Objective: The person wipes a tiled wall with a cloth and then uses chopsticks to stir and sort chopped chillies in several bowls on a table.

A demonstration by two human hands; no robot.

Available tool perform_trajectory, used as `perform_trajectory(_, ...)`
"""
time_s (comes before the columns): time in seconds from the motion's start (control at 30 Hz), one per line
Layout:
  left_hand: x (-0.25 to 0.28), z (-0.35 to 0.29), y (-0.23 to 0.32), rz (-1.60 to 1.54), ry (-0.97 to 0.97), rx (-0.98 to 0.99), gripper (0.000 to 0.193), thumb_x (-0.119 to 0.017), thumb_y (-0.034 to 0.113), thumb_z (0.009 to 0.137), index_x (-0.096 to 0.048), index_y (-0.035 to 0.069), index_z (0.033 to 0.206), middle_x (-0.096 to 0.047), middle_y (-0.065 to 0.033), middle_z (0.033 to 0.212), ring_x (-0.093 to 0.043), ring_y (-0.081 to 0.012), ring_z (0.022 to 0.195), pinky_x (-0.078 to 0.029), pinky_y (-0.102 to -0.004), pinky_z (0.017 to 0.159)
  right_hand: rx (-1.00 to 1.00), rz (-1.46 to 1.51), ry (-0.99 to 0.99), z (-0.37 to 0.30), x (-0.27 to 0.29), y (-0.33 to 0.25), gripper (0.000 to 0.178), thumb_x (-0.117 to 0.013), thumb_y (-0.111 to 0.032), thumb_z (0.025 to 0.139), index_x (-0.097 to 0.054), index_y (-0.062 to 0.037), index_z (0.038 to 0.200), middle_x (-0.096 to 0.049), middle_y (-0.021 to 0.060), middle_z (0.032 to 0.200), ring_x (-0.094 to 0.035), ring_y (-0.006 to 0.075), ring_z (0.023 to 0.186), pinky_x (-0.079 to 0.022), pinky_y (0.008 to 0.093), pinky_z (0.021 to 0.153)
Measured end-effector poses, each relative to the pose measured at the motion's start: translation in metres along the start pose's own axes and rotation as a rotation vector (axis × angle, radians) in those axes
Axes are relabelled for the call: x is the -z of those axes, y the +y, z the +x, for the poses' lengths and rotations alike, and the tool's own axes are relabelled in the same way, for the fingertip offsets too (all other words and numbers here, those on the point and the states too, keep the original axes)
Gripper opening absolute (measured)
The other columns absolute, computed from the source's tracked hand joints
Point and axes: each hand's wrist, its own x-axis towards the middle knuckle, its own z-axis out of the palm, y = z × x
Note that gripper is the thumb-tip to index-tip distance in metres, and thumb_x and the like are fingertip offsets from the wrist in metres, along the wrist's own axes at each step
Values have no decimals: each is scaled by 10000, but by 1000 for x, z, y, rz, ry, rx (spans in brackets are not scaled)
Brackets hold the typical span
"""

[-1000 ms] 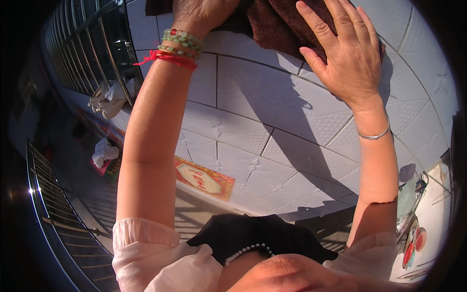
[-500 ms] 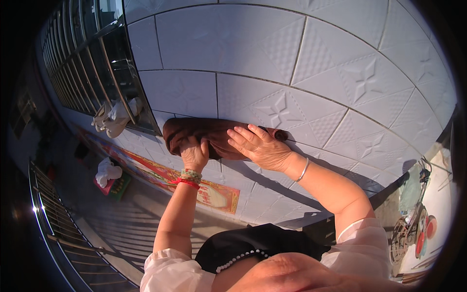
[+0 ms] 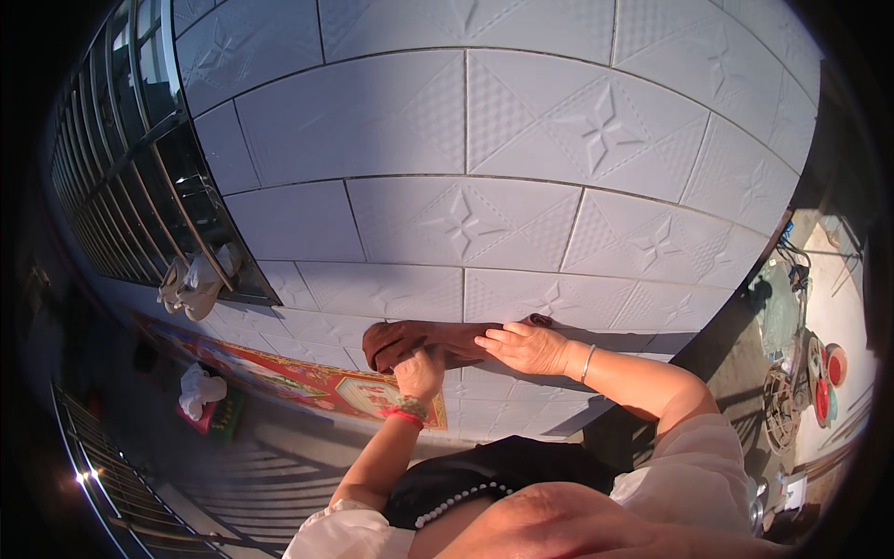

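Note:
A dark brown cloth (image 3: pixel 396 343) lies bunched lengthwise against the pale tiled wall (image 3: pixel 372 224). At its left part my left hand (image 3: pixel 421 373) is closed, its curled fingers sunk into the folds. My right hand (image 3: pixel 533 348) rests on the right part, palm toward the cloth, with the fingers stretched out flat. A small rolled end of the cloth shows just beyond the right hand. Bracelets circle both wrists. The left fingertips are hidden in the fabric.
A barred window (image 3: pixel 130 177) fills the upper left, with pale shoes (image 3: pixel 197 289) on its sill. Below runs a red and gold decorated panel (image 3: pixel 307 380). A metal railing (image 3: pixel 102 475) stands at the lower left. Bowls (image 3: pixel 836 366) and a wire rack (image 3: pixel 780 407) sit at the right.
Both hands and the cloth have moved down the wall and to the right, nearer the decorated panel's level. The view has shifted, showing more wall above. Both hands stay on the cloth.

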Motion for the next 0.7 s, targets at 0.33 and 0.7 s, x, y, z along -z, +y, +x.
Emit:
perform_trajectory(0.33, 151, 175, 193, -126, 486, -580, 406, -624, 368, 826, -600, 35, 1057, -620, -162, 987, -602, -354, 873, -486, -436, 744, -487, -546, 194, -48, 173, 135, 232, -615, -168, 831, -662, -115, 1053, -555, -3, 1289, -472, 160, 1162, -393, 328, 932)
perform_trajectory(0.7, 236, 243, 278, -193, 648, -835, 552, -577, 269, 834, -458, 51, 1327, -487, -238, 1237, -481, -392, 1115, -379, -488, 949, -798, -408, 384, 2, 216, 195, 828, -725, -118, 686, -315, -27, 1399, -217, 234, 1486, -193, 387, 1389, -176, 540, 1119)
